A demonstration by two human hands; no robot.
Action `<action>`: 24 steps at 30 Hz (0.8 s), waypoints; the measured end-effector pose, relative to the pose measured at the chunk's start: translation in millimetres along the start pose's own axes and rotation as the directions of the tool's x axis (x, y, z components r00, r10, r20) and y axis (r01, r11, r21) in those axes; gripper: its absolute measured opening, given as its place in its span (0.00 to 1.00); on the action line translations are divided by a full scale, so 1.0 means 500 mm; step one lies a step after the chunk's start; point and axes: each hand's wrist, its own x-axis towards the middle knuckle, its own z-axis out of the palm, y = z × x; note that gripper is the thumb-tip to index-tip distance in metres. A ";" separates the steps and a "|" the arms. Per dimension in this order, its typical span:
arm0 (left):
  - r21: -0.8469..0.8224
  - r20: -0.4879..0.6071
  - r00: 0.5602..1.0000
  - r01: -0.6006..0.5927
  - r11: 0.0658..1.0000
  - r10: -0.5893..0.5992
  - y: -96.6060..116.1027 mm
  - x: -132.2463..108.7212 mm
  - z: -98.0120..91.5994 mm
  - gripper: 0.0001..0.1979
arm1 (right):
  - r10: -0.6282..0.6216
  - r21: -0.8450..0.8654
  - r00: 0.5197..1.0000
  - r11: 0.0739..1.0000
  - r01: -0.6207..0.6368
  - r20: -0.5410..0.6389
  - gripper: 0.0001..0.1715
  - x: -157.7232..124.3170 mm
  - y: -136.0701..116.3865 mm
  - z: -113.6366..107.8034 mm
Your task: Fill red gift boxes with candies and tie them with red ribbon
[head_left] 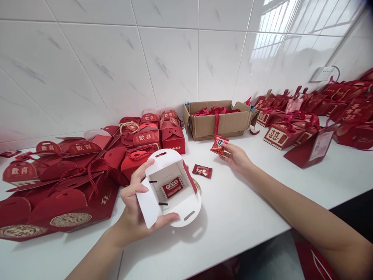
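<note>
My left hand (pixel 136 210) grips an open gift box (pixel 179 208), tilted so its white inside faces me, with its flaps spread. At the bottom of the box lies a small red packet (pixel 173 187) with white lettering. Two short dark cord ends poke through the box's left inner wall. Farther right, my right hand (pixel 235 157) pinches a red and orange snack packet (pixel 219 145) just above the table. Between the two hands, a dark red packet (pixel 202 171) lies flat on the table.
Several red gift boxes (pixel 72 194) crowd the left side along the tiled wall. A cardboard box (pixel 224 126) of red ribbons stands at the back middle. More red boxes (pixel 284 134) fill the right side of the white table (pixel 247 210), whose front edge is near me.
</note>
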 end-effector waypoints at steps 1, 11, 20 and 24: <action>0.002 -0.002 1.000 -0.004 1.000 0.004 0.000 0.000 0.000 0.37 | 0.003 0.001 1.000 1.000 -0.003 0.000 0.06 0.001 0.000 -0.001; 0.003 -0.015 1.000 0.011 1.000 -0.011 0.005 -0.004 0.003 0.39 | 0.003 0.013 1.000 1.000 -0.004 0.030 0.07 -0.018 -0.010 0.016; -0.021 -0.050 0.997 0.052 0.998 -0.053 0.014 -0.003 0.009 0.36 | -0.014 -0.039 1.000 0.999 0.015 0.024 0.06 -0.020 -0.003 0.029; -0.014 -0.035 0.996 0.078 0.997 -0.079 0.009 -0.012 0.008 0.42 | -0.169 -0.182 0.984 0.967 0.178 0.063 0.05 -0.065 -0.038 0.027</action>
